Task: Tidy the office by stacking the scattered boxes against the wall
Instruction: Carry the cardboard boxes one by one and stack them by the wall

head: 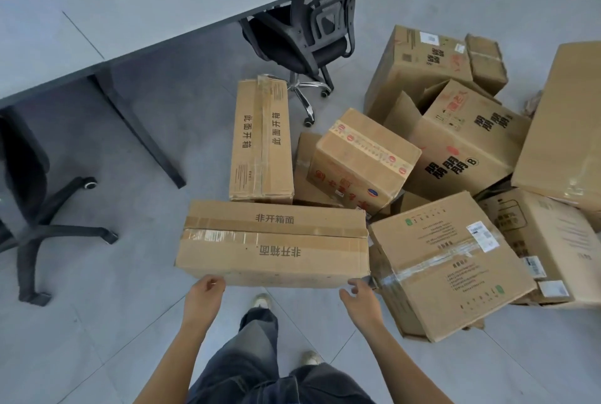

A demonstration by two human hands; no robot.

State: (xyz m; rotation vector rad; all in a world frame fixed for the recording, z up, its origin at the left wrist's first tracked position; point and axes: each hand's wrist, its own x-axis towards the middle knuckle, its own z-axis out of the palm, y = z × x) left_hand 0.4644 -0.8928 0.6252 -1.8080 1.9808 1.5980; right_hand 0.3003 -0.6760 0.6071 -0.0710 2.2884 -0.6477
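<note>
A long flat cardboard box (273, 242) with tape along its top lies crosswise right in front of me. My left hand (205, 294) is at the left end of its near edge, fingers curled against the lower edge. At the near right corner of the same box my right hand (359, 298) has loosely curved fingers that barely touch it. Behind it lies a second long box (260, 140). To the right, several more boxes are heaped, among them a taped box (364, 159) and a labelled box (448, 263).
A grey desk (97, 13) fills the upper left, its dark leg (140, 130) slanting to the floor. A black mesh office chair (309, 29) stands behind the boxes, and another chair's base (48, 228) is at the left. My legs and shoes (261, 301) are below the box.
</note>
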